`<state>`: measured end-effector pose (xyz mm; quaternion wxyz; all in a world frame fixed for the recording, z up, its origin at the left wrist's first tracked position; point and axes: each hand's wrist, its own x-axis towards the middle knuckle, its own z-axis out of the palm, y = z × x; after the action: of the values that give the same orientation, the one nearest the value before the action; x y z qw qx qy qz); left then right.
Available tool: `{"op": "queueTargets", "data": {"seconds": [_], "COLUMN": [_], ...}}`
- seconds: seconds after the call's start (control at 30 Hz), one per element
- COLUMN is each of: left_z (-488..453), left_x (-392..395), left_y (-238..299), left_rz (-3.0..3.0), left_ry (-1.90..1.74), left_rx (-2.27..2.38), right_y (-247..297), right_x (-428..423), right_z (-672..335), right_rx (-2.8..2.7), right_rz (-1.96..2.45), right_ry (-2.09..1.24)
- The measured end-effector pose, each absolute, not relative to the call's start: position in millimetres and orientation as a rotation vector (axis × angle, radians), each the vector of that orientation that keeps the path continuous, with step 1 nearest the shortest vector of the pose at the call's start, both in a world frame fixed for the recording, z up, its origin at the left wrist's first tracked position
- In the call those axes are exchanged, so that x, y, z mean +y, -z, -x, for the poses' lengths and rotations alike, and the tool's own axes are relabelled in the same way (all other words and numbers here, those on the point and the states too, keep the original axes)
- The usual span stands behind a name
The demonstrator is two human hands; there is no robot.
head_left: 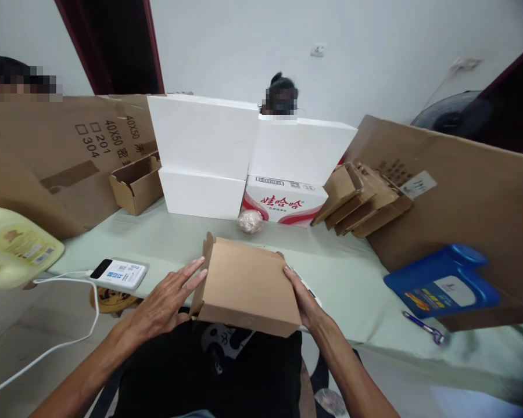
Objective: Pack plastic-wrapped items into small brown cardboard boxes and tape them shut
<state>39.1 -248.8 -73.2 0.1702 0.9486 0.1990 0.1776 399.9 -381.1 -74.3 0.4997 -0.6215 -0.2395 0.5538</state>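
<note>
Cardboard box [248, 284] held at table's [344, 273] near edge. Left hand [165, 302] fingers spread against left flap; right hand [305, 303] clasped round right edge. Folding judged midway; even pressure from both sides called for.

The carton [248, 287] is resting at the near edge of the desk [344, 273], with the left grip [165, 299] lying flat against its left side and the right grip [307, 302] clasping its right edge. Left of the carton a power bank [118, 273] is lying, and farther left a big jug [17, 247] is sitting. Right of the carton a flat jug [444, 284] is lying, with a small tool [425, 328] just before it. Behind the carton a wrapped lump [250, 221] is sitting, and behind that a printed box [285, 200] is standing under foam boxes [200, 136]. Behind and left an open tray [136, 183] is sitting; behind and right folded blanks [361, 200] are leaning in a stack.
</note>
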Motion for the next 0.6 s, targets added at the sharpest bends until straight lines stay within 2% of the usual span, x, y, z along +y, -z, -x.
{"op": "queueTargets", "data": {"seconds": [0.3,0.47,0.6], "left_z": [-46.3,-45.6,-47.0], "left_x": [-248.3,-237.7,-234.1], "left_y": [63.3,72.0,83.7], "left_rz": [-2.478,-2.197,-2.076], "left_ry": [-0.685,-0.616,-0.76], "left_rx": [0.51,0.649,0.667], "right_y": [63.9,65.6,63.6], "right_x": [-383.8,-384.1,-378.8], "right_z": [-396.0,-411.1,-414.0], "right_rx": [-0.707,-0.969,-1.085], "right_rz": [1.509,1.638,1.687], "right_ry": [-1.601,-1.403,-1.211]}}
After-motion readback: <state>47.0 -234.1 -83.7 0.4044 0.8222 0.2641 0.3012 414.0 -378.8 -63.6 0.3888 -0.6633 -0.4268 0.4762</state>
